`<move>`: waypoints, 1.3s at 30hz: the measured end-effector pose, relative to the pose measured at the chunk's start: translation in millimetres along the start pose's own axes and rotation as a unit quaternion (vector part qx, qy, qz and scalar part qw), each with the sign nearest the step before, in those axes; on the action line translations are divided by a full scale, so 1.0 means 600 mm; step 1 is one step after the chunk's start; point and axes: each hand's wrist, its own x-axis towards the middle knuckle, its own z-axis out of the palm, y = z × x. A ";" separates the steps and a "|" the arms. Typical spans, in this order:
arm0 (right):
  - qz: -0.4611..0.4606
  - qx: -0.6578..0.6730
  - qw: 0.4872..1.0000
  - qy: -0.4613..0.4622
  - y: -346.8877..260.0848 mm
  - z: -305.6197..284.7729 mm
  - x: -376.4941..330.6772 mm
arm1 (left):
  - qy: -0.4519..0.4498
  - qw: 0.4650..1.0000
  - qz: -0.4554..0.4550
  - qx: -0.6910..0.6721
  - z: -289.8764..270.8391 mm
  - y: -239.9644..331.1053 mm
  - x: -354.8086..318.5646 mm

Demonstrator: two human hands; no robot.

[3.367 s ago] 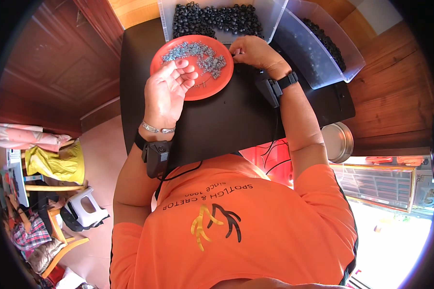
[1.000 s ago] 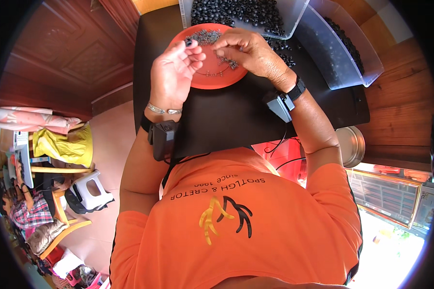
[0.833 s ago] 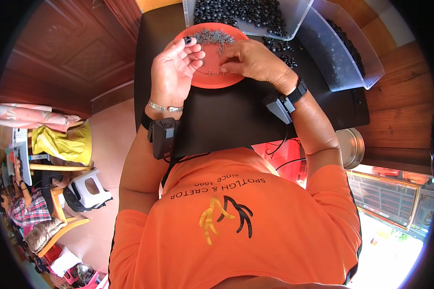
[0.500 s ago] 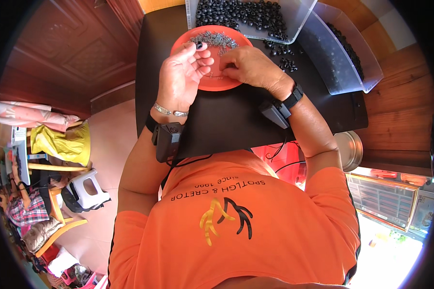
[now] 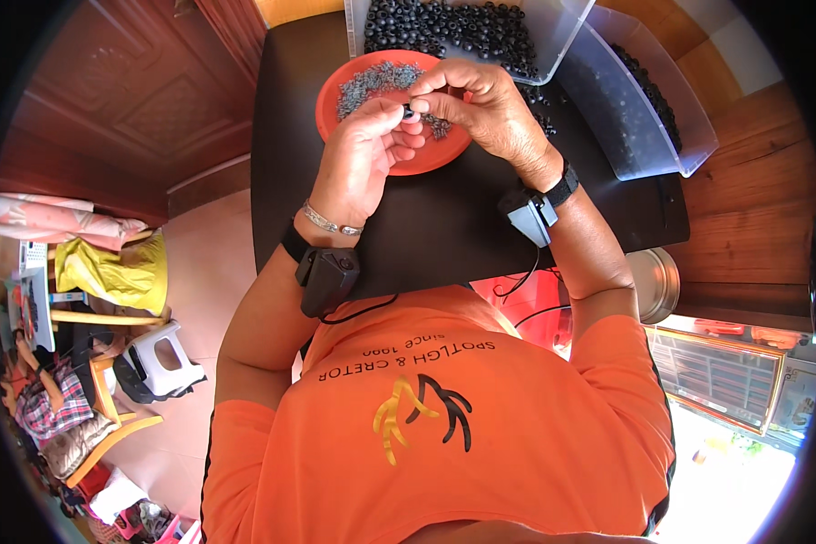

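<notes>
My left hand [image 5: 367, 154] is raised over the orange-red plate [image 5: 328, 127], pinching a small round black part [image 5: 407, 111] between thumb and forefinger. Its other fingers are loosely curled. My right hand [image 5: 480, 109] meets it from the right, thumb and forefinger closed together right beside the black part. Whatever those fingertips grip is too small to make out. Many tiny silvery metal pieces [image 5: 372, 83] lie spread on the plate below; my hands cover some of them.
A clear plastic bin [image 5: 560, 54] full of black round parts [image 5: 444, 32] stands behind the plate. Another clear bin [image 5: 639, 168] with more black parts is at the right. Loose black parts [image 5: 544, 123] lie on the dark table [image 5: 426, 227] between plate and bins.
My right hand has lifted from the plate's surface and come up to the black part. My left hand has shifted slightly right and lower, still holding that part.
</notes>
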 end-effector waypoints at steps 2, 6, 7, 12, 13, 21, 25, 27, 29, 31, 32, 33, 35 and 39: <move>-0.042 -0.056 0.997 -0.010 -0.002 -0.003 0.000 | -0.001 1.000 0.007 0.008 -0.003 -0.004 0.003; -0.078 -0.092 0.993 -0.020 -0.011 0.001 0.000 | -0.033 0.999 0.010 0.017 -0.012 -0.006 0.003; -0.079 -0.084 0.993 -0.024 -0.011 0.001 0.001 | -0.035 0.999 0.006 0.018 -0.012 -0.005 0.003; -0.094 -0.053 0.994 -0.023 -0.006 -0.002 0.002 | -0.039 0.999 0.013 0.015 -0.005 -0.003 0.002; -0.095 -0.044 0.994 -0.024 -0.005 -0.002 0.003 | -0.044 0.999 0.014 0.012 -0.005 -0.003 0.003; -0.117 -0.044 0.992 -0.002 -0.005 0.023 -0.002 | -0.083 0.992 0.002 -0.092 -0.016 -0.004 0.008; -0.187 -0.170 0.966 0.049 -0.001 0.033 -0.001 | -0.044 0.991 -0.001 -0.128 -0.014 0.001 0.007; -0.188 -0.152 0.969 0.056 -0.002 0.035 -0.001 | -0.064 0.991 -0.005 -0.119 -0.012 0.005 0.004; -0.177 -0.107 0.977 0.051 0.002 0.032 -0.001 | -0.078 0.989 -0.004 -0.123 -0.012 0.003 0.007; -0.168 -0.064 0.983 0.038 -0.001 0.031 -0.001 | -0.079 0.991 -0.003 -0.105 -0.006 0.007 0.005; -0.169 -0.064 0.983 0.038 -0.004 0.027 0.001 | -0.080 0.991 -0.002 -0.104 -0.008 0.006 0.006; -0.186 -0.109 0.976 0.034 -0.006 0.021 0.003 | -0.087 0.990 -0.003 -0.113 -0.013 0.004 0.009; -0.204 -0.153 0.966 0.028 0.000 0.002 0.009 | -0.092 0.988 -0.003 -0.122 -0.022 0.002 0.012; -0.078 -0.278 0.939 0.185 0.034 -0.086 0.015 | -0.057 0.990 0.023 -0.131 -0.028 0.007 0.014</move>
